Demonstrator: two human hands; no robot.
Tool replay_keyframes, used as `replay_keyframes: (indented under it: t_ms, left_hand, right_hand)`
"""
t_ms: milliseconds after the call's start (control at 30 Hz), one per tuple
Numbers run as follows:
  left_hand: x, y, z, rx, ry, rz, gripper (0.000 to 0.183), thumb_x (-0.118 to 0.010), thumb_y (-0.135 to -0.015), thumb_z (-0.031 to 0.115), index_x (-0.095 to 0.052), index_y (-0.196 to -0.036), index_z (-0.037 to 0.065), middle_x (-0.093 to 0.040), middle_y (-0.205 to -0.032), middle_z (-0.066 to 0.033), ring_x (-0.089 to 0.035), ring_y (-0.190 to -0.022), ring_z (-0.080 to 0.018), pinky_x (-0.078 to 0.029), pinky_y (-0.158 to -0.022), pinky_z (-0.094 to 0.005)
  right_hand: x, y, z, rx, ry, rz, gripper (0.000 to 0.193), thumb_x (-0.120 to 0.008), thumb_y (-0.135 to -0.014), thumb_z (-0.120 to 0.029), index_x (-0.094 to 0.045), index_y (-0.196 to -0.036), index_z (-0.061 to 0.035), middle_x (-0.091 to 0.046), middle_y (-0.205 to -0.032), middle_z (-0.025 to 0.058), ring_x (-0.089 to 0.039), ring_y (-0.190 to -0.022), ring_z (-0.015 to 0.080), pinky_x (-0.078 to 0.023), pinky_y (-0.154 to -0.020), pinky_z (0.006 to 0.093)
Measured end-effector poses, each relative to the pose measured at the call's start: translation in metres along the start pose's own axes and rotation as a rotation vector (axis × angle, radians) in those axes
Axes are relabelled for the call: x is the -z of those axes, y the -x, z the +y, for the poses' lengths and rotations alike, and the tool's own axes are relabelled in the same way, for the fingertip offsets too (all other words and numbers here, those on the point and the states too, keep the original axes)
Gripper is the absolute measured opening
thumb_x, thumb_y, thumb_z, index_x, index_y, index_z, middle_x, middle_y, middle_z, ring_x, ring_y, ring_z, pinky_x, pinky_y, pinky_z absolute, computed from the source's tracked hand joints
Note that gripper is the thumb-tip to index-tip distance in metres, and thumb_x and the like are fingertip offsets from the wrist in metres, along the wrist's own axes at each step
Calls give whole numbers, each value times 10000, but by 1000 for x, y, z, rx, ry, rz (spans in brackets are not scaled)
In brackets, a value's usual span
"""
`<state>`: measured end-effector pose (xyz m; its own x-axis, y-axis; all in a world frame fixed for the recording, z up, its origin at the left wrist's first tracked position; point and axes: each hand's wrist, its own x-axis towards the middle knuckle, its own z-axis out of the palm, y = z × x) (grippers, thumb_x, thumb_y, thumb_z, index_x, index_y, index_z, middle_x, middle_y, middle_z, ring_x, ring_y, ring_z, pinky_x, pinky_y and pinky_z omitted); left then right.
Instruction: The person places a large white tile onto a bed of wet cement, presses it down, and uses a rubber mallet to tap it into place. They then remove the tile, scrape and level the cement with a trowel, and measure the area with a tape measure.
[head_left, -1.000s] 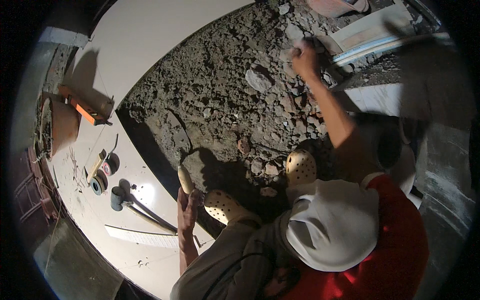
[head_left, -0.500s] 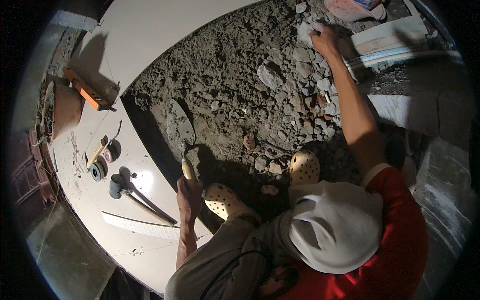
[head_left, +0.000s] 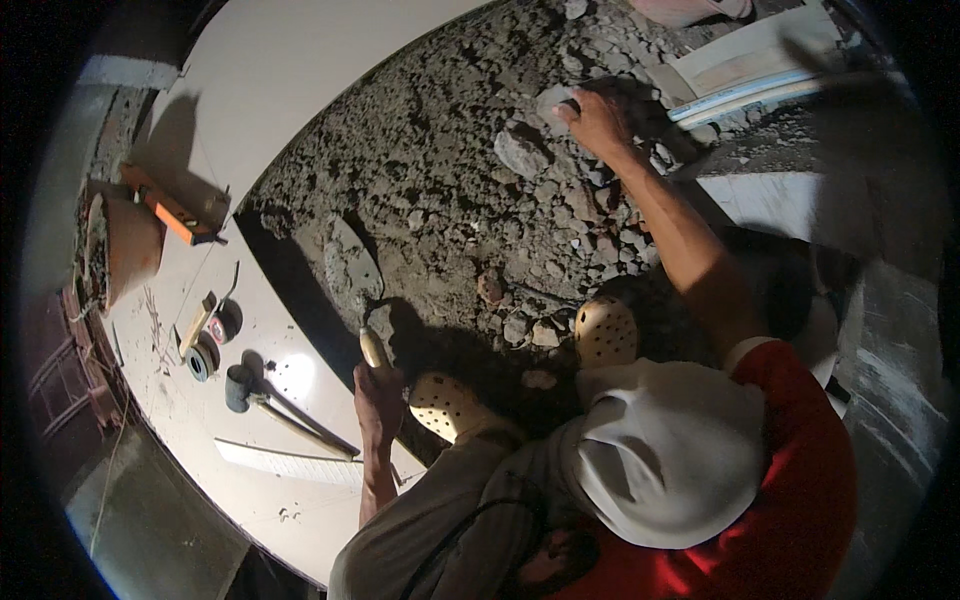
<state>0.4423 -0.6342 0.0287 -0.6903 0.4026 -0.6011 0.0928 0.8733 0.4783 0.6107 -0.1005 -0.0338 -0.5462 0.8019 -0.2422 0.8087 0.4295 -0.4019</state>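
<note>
My left hand (head_left: 379, 400) is wrapped round the wooden handle of a trowel (head_left: 352, 262). The trowel's grey-coated blade points away from me and rests on the rough dirt and mortar bed (head_left: 430, 150). At the far right of the bed, my right hand (head_left: 598, 120) is closed on a pale stone chunk (head_left: 556, 104), which sticks out past the fingers. A larger pale stone (head_left: 521, 151) lies just nearer and to its left, among loose rubble.
Pale tiles (head_left: 290, 60) border the bed on the left. On them lie a rubber mallet (head_left: 240, 388), tape rolls (head_left: 201, 362), an orange spirit level (head_left: 178, 212) and a white strip (head_left: 285, 460). Pipes (head_left: 750, 98) and a pinkish container (head_left: 690, 10) are at far right.
My right hand has moved left and nearer with the stone chunk in its grip. My left hand keeps hold of the trowel, and the whole view has shifted slightly.
</note>
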Motion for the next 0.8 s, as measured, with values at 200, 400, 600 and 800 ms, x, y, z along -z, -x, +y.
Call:
replay_keyframes:
  t_ms: [200, 400, 600, 800]
  left_hand:
    - [0, -6, -15, -220, -43, 13, 325, -711, -949, 222, -485, -1071, 23, -621, -844, -139, -607, -742, -242, -507, -668, -417]
    - [2, -1, -13, -208, -28, 29, 340, -712, -948, 229, -489, -1099, 21, -620, -856, -139, -592, -765, -245, -504, -709, -417]
    - [3, 2, 1, -120, 31, 13, 308, -695, -957, 237, -509, -1070, 19, -610, -853, -133, -579, -760, -230, -498, -697, -416]
    - [2, -3, -10, -23, 66, -15, 299, -674, -964, 232, -517, -1097, 14, -614, -852, -131, -581, -749, -225, -497, -681, -410]
  right_hand:
    - [12, -25, 8, -24, -183, 253, 607, -603, -1025, -471, -580, -1413, -5, -648, -1331, 232, -590, -1275, 400, -474, -1065, 541]
    - [18, -77, 4, -63, 4, 206, 700, -563, -1017, -543, -515, -1462, -5, -604, -1375, 263, -589, -1263, 439, -445, -1096, 572]
    - [28, -101, 2, -273, -252, 342, 793, -568, -964, -677, -578, -1411, -22, -609, -1392, 242, -593, -1291, 403, -489, -1046, 555]
    - [14, -132, 8, -388, -46, 290, 713, -631, -959, -602, -681, -1267, 39, -722, -1125, 230, -707, -1027, 356, -552, -903, 545]
